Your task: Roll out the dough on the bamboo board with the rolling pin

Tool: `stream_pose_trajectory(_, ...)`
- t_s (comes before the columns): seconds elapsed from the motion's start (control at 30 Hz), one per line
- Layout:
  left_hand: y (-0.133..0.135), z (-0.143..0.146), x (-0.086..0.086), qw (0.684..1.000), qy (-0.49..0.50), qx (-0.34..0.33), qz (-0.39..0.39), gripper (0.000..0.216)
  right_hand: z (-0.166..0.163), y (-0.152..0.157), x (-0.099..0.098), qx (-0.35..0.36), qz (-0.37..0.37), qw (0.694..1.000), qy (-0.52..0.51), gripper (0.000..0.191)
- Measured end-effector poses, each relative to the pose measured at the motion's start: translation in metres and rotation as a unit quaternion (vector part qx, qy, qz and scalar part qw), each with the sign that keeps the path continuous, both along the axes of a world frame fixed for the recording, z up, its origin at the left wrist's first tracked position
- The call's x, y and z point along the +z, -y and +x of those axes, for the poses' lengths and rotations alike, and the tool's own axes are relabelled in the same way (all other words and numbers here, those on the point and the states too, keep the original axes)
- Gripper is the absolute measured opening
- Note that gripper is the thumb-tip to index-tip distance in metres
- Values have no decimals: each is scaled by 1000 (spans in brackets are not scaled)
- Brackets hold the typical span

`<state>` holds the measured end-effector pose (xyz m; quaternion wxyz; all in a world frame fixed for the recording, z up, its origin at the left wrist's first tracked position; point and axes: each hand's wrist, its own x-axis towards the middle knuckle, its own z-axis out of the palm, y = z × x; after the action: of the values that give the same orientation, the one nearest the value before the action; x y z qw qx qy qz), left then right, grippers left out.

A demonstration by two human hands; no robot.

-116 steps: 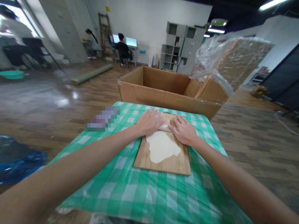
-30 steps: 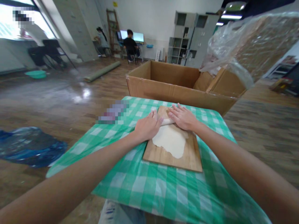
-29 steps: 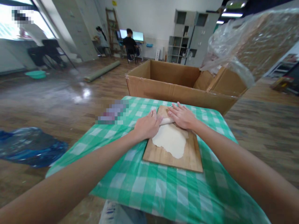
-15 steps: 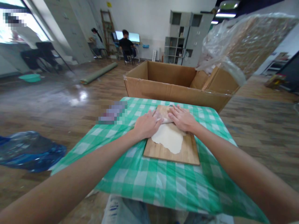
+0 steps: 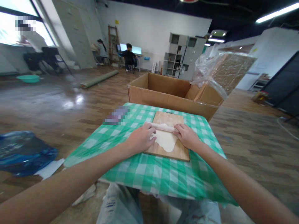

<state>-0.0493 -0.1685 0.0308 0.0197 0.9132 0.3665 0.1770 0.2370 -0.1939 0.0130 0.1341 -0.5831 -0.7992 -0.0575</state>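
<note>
A wooden cutting board (image 5: 174, 151) lies on a table with a green checked cloth (image 5: 144, 174). A flat sheet of pale dough (image 5: 166, 140) rests on the board. Across the dough's far edge lies a pale roll (image 5: 163, 127); whether it is a rolling pin or rolled-up dough I cannot tell. My left hand (image 5: 140, 140) curls its fingers over the roll's left end. My right hand (image 5: 187, 135) is closed on the right end. Both forearms reach in from the bottom corners.
A large open cardboard box (image 5: 170, 93) stands just behind the table, with a plastic-wrapped bundle (image 5: 224, 71) leaning over its right side. A blue plastic bag (image 5: 21, 152) lies on the wooden floor to the left. People sit at monitors (image 5: 128, 57) far back.
The roll and both hands have come back from the board's far end toward me, onto the dough's far edge. The flat fingers have curled round the roll's ends. The view has tipped upward.
</note>
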Motion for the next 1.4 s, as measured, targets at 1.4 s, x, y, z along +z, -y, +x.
stream_pose_trajectory(1.4, -120, 69, -33, 993, -107, -26, 43, 63, 12, -35, -12, -34, 0, 998, 44, 63)
